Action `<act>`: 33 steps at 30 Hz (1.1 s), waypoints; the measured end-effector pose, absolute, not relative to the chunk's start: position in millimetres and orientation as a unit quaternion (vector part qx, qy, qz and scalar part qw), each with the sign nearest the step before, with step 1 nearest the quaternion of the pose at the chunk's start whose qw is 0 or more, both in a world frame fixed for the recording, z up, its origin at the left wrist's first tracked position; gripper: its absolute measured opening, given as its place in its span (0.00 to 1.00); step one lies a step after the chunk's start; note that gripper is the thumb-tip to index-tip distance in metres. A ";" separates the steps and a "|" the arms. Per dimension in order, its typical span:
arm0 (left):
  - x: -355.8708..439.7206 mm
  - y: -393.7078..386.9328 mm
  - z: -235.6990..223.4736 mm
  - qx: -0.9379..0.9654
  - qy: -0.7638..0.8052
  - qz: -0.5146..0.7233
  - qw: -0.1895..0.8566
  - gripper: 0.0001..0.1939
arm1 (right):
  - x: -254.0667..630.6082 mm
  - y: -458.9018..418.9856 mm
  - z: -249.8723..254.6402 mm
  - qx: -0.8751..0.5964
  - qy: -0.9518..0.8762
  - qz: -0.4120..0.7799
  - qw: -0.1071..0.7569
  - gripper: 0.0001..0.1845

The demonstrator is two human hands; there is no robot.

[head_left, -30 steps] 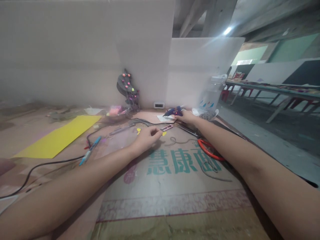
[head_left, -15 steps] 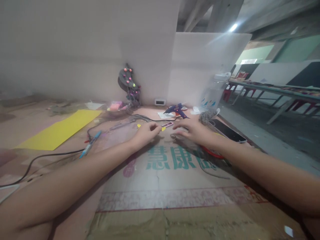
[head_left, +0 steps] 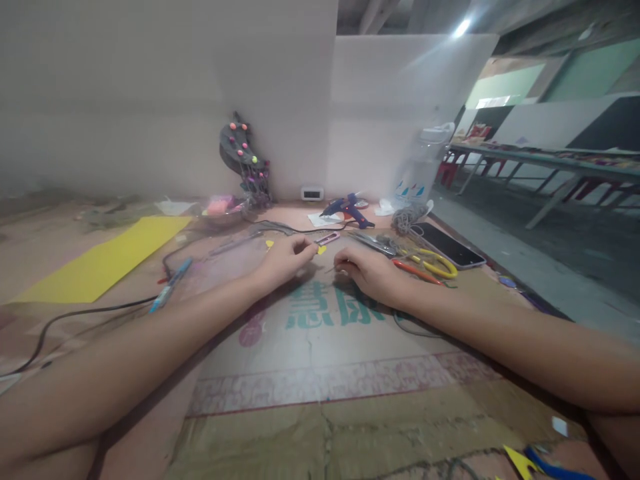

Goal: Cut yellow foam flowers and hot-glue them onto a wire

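My left hand is over the printed cardboard, thumb and forefinger pinched together; anything between them is too small to make out. Just beyond its fingertips lie a small yellow paper piece and a pink craft knife. Another small yellow piece is behind the wrist. My right hand faces it, a short gap away, with its fingers curled closed. A thin tip seems to poke out from them, but what it belongs to is hidden.
Behind the hands lies a blue glue gun. On the right are yellow-handled scissors, grey yarn, a phone and a bottle. Yellow paper, a blue pen and a black cable lie left.
My right hand has moved slightly down and left, and its spread fingers have closed. My left hand keeps its pinch. The view has shifted, revealing the yellow-handled scissors and a blue-handled thing at bottom right.
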State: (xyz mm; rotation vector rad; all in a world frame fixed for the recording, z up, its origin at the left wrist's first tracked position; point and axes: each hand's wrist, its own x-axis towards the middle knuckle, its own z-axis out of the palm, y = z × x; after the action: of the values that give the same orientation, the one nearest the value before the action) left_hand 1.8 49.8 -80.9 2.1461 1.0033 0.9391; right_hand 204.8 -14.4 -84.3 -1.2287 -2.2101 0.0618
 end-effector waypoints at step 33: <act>5.4 37.3 -77.7 0.856 0.335 0.296 0.260 0.12 | 209.9 -3.3 -90.1 -0.433 -0.839 -0.028 0.330 0.06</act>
State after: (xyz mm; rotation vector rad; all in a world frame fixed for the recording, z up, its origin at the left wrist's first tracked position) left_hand 5.4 37.3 -77.7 2.3185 0.9088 0.8016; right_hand 209.9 -3.3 -90.1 -1.1313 -2.1934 -0.0724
